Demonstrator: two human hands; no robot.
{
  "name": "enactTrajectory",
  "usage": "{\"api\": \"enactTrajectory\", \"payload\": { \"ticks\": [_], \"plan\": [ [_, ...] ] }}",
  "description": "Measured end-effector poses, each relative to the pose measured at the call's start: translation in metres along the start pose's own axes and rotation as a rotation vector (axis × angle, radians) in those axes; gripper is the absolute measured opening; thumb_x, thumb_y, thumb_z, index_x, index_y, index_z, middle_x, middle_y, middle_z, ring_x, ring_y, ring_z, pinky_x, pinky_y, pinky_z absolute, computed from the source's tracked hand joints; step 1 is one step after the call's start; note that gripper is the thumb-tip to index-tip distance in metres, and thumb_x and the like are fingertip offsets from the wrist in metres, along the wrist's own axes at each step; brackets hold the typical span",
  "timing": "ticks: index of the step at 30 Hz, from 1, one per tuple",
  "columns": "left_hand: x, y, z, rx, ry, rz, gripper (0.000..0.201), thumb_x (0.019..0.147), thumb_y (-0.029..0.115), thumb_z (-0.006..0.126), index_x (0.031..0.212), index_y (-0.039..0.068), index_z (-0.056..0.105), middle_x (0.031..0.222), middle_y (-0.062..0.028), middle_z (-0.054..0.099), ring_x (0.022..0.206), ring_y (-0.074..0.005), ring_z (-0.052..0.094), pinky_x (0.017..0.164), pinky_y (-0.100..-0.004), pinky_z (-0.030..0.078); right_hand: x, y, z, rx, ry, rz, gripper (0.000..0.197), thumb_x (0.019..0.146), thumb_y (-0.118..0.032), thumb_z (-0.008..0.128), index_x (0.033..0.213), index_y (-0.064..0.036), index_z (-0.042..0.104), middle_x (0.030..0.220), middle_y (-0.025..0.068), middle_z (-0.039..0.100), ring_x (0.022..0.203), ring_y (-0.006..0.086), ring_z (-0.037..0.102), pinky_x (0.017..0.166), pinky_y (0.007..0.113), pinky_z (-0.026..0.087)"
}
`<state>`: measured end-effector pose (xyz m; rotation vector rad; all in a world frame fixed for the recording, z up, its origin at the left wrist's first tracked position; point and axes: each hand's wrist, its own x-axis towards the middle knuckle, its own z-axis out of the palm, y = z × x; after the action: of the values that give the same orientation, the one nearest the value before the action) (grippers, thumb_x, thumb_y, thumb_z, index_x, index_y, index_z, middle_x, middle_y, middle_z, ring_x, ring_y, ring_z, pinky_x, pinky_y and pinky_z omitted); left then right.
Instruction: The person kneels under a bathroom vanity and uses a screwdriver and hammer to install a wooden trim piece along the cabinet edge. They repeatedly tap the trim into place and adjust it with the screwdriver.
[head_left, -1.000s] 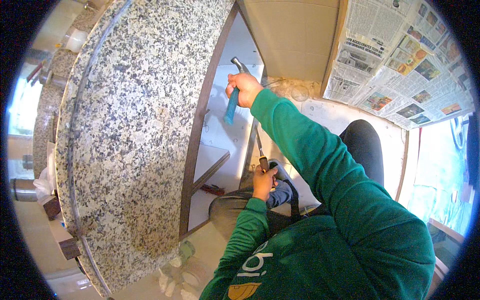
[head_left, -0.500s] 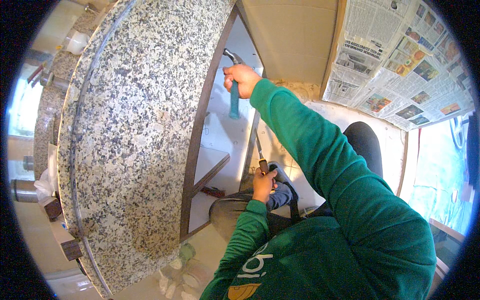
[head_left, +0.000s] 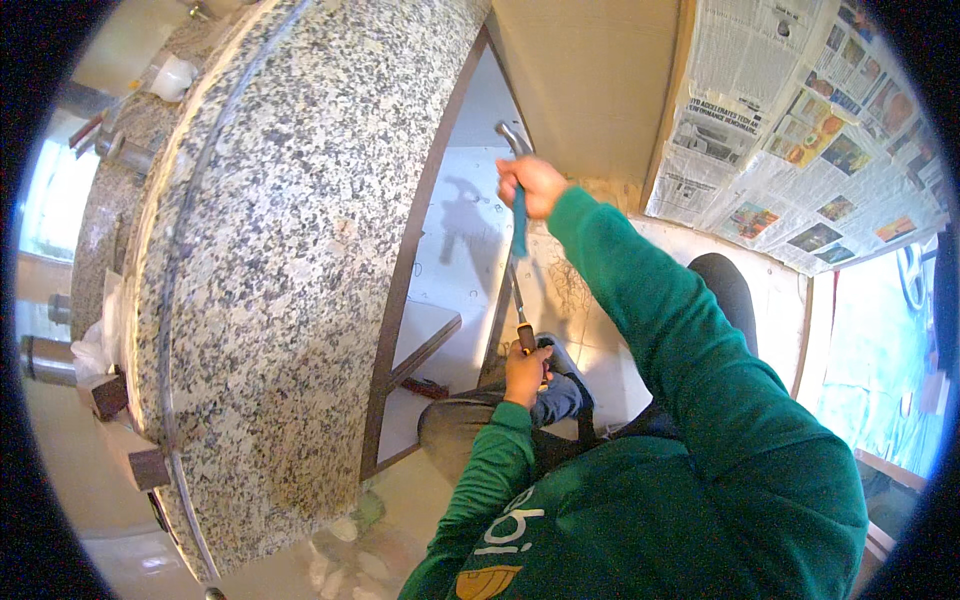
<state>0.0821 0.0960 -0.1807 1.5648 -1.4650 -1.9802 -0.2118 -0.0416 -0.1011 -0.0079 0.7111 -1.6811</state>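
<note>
In my right hand (head_left: 537, 187), raised in front of me, is a claw hammer (head_left: 520, 225) with a teal grip and a metal head. Its head points up and away, and its grip hangs down beside the cabinet opening. My left hand (head_left: 524, 374) rests low near my knee, wrapped round the dark and yellow handle of a chisel (head_left: 519, 312). The chisel's long metal blade points away from me, along the edge of a cabinet panel. The grip end of the hammer overlaps the blade's tip in view, so I cannot tell whether they touch.
A speckled granite countertop (head_left: 290, 260) fills the left side. Below it, the open cabinet has a white shelf (head_left: 425, 335) with a reddish-brown object (head_left: 425, 387) beneath. A newspaper-covered panel (head_left: 790, 140) stands at the upper right. My shoe (head_left: 560, 352) is near the chisel.
My right hand has moved right and slightly down with the hammer, away from the countertop edge. The hammer's shadow now shows on the white cabinet panel. My left hand and the chisel stay nearly still.
</note>
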Motion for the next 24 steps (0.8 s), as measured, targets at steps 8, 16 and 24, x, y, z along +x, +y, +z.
{"api": "enactTrajectory", "payload": {
  "ticks": [8,16,24],
  "plan": [
    [0.012,-0.021,-0.008,0.077,0.026,0.025,0.033,0.081,0.016,0.074,0.101,0.004,0.051,0.073,-0.0069,0.059,0.051,-0.0183,0.059,0.046,-0.0349,0.049,-0.127,0.002,-0.065,-0.878,-0.008,-0.191,0.01,0.084,-0.017,0.062,0.08,-0.0084,0.058,0.066,0.0096,0.053,0.058,0.0279,0.054,0.054,0.042,0.046],
    [0.005,-0.013,-0.009,0.276,0.119,0.112,0.043,0.078,0.021,0.071,0.111,0.001,0.051,0.076,-0.0099,0.063,0.057,-0.0216,0.065,0.05,-0.0374,0.052,-0.258,-0.008,-0.027,-0.679,0.209,-0.264,0.022,0.101,-0.028,0.061,0.088,-0.014,0.05,0.058,0.0007,0.048,0.04,0.0153,0.046,0.037,0.03,0.037],
    [-0.01,-0.013,-0.011,0.298,0.127,0.123,0.047,0.077,0.022,0.071,0.113,-0.001,0.05,0.077,-0.0149,0.065,0.056,-0.0255,0.066,0.053,-0.0401,0.052,-0.333,-0.004,0.069,-0.795,-0.039,-0.713,0.03,0.097,-0.009,0.053,0.126,-0.0028,0.054,0.069,-0.0001,0.047,0.046,0.0082,0.042,0.037,0.023,0.033]
  ]
}}
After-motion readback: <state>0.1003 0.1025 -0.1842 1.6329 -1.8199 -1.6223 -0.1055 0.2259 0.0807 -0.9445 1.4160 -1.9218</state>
